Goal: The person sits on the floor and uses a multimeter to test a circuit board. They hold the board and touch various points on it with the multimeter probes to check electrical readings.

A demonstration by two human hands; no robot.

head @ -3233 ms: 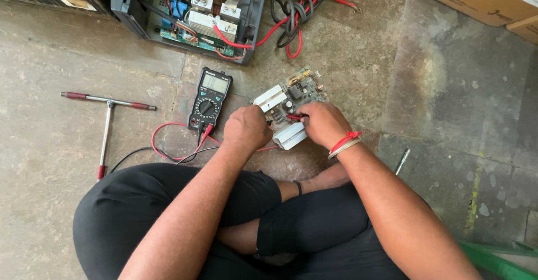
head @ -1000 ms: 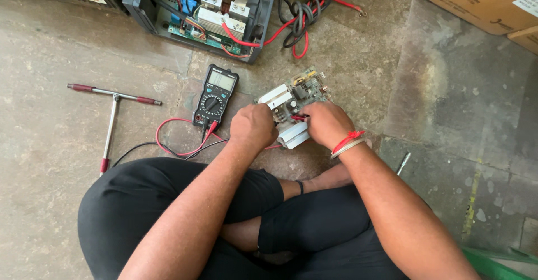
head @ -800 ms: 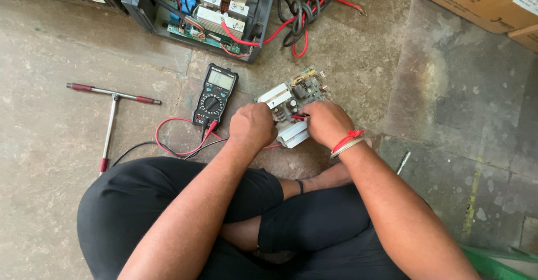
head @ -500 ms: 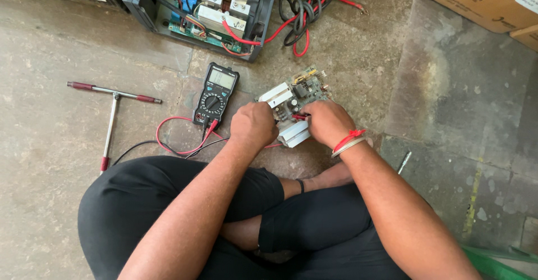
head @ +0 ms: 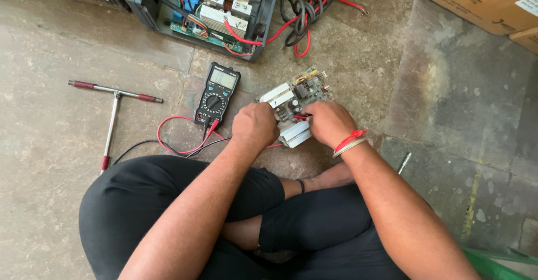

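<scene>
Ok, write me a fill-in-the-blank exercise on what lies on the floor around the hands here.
1. Both hands, left hand and right hand, rest on a circuit ____.
2. The right hand holds a probe whose colour is ____.
3. The multimeter lies on the stone floor to the ____ of the left hand.
4. The T-handled tool has grips coloured ____.

Missing words: board; red; left; red

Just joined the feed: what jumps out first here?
Both hands meet over a circuit board on the stone floor: the left hand rests at its near edge, and the right hand holds a red probe against it. A black multimeter lies just left, with an opened electronics case beyond.
</scene>
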